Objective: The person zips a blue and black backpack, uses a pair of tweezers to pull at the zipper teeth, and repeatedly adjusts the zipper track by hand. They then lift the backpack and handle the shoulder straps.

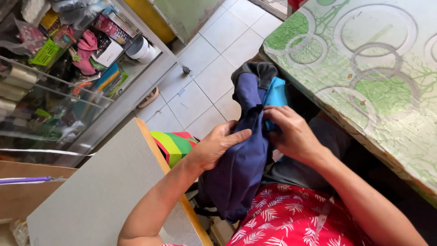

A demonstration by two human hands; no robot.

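The navy bag [241, 168] rests upright on my lap, between the green-patterned tabletop [364, 86] and the grey board [100, 196]. My left hand [218, 146] grips its side, fingers clenched into the fabric. My right hand [293, 134] pinches the top edge where the turquoise panel [276, 95] meets the navy cloth. Judged step: working the top seam or closure. The next move calls for steady left-hand support and a fine fingertip pull by the right.

Navy bag [236, 168] matt cloth; table [364, 86] w/ worn glossy covering.
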